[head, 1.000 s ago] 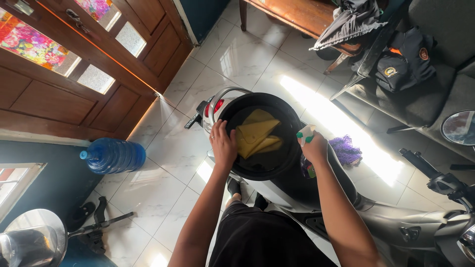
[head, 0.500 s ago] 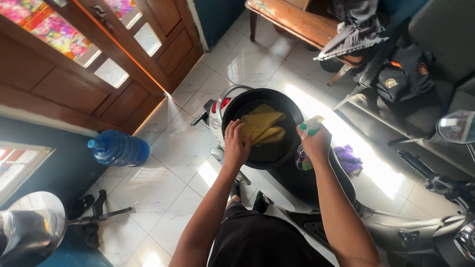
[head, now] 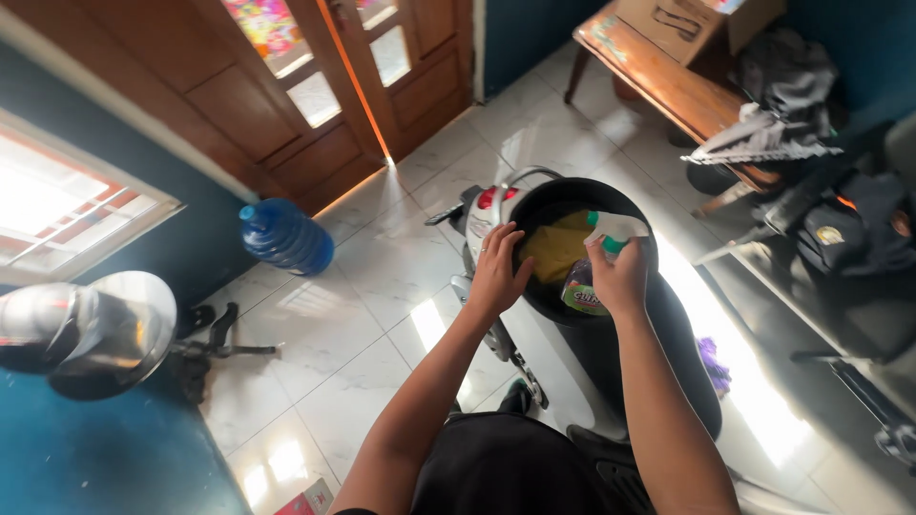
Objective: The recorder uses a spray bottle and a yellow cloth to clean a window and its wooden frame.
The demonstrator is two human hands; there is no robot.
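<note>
We stand over a scooter (head: 496, 286) on the tiled floor (head: 382, 277), with a black bowl (head: 625, 205) resting on its seat (head: 687, 343). A yellow cloth (head: 558, 250) already lies inside the bowl and looks dry as far as we can tell; no spray or foam shows on it, so we judge the wetting is barely begun and any wiping of the scooter is not yet done. Our left hand (head: 498, 272) lies on the bowl's near rim, fingers (head: 506, 238) loosely spread, steadying rather than gripping. Our right hand (head: 620, 277) has its fingers wrapped tight around a spray bottle (head: 584, 291), its white nozzle over the cloth. A blue water jug (head: 286, 236) lies near the door (head: 286, 105).
</note>
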